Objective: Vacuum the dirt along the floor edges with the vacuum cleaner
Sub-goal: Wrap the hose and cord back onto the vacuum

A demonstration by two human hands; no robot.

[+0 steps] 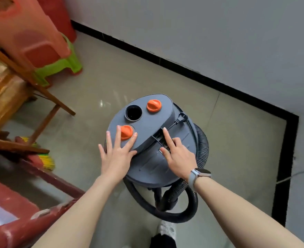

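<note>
A grey canister vacuum cleaner (153, 126) stands on the tiled floor in the middle of the head view, with two orange knobs and a round black port on its top. My left hand (116, 154) lies flat on the lid, fingers spread, touching the nearer orange knob (126, 131). My right hand (177, 155) rests on the recessed handle area, index finger stretched toward the black power plug and cord (179, 119) lying there. The black ribbed hose (200, 140) loops round the right side and the front of the canister.
A black skirting strip (183, 68) runs along the grey wall and turns a corner at the right. Stacked red and green plastic stools (45, 51) and wooden furniture (13, 97) crowd the left. A red frame (22, 226) sits at the lower left. A thin white cable (294, 176) crosses the right edge.
</note>
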